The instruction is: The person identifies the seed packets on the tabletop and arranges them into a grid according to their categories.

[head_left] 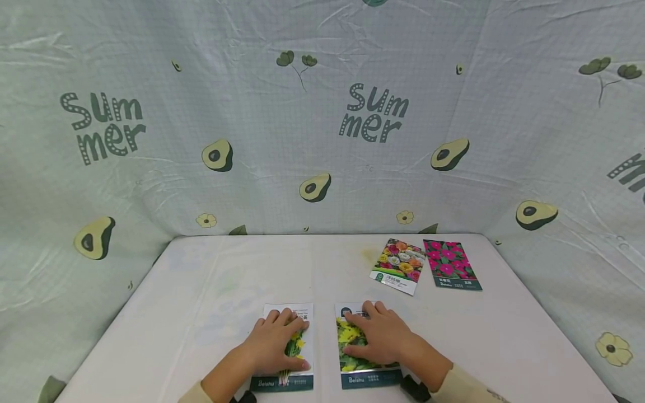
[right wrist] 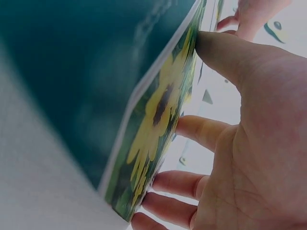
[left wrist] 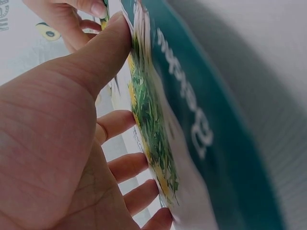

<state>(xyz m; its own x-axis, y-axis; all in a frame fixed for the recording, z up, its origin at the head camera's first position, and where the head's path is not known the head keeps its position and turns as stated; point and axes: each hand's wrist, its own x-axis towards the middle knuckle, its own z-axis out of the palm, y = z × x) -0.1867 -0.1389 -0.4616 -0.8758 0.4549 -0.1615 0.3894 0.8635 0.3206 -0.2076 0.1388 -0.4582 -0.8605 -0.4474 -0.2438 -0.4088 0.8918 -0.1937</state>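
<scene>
Two flower seed packets lie flat and side by side near the front of the white table. On the left packet (head_left: 300, 382), white with green leaves and a dark teal band, my left hand (head_left: 274, 341) rests with its fingers spread. My right hand (head_left: 380, 336) lies on the right packet (head_left: 370, 380), which pictures yellow flowers. In the left wrist view, the thumb and fingertips touch the left packet (left wrist: 153, 124) without curling round it. The right wrist view likewise shows fingertips touching the right packet (right wrist: 158, 110). Both hands cover part of the printed fronts.
Toward the back right of the table (head_left: 242, 268) lie two more packets: one with mixed-colour blooms (head_left: 399, 263), one with pink flowers (head_left: 452, 264). Their neighbouring edges are close together. A pale curtain (head_left: 252, 123) printed with avocados and lettering hangs behind and beside the table.
</scene>
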